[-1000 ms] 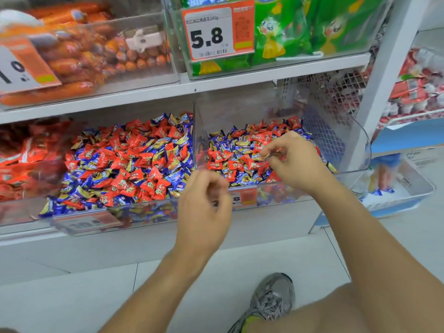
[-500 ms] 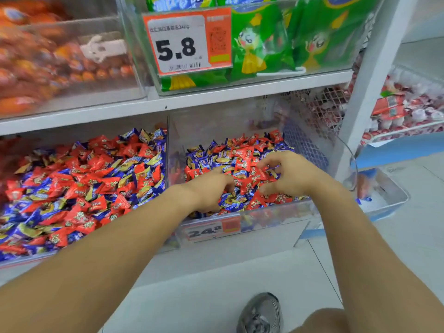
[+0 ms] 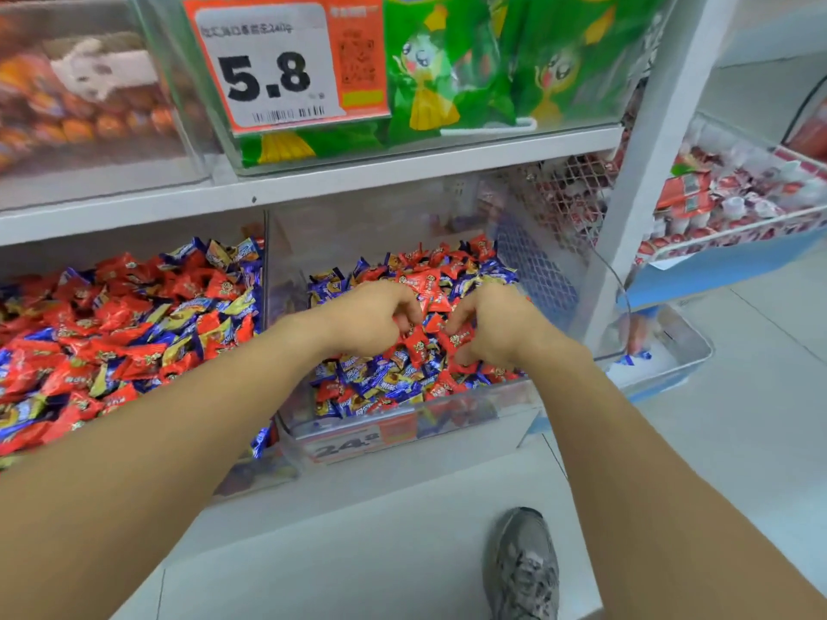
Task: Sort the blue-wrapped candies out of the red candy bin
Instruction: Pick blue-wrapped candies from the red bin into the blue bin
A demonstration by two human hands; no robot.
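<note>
I have both hands down in the clear bin: left hand and right hand, fingers curled into the heap; whether they pinch anything I cannot tell. Blue candies crowd the bin's front, so I would dig there.

A single head-worn view looks forward and steeply down at close range onto a clear candy bin on the low shelf, both forearms reaching in from the near edge, floor and one shoe below.
</note>
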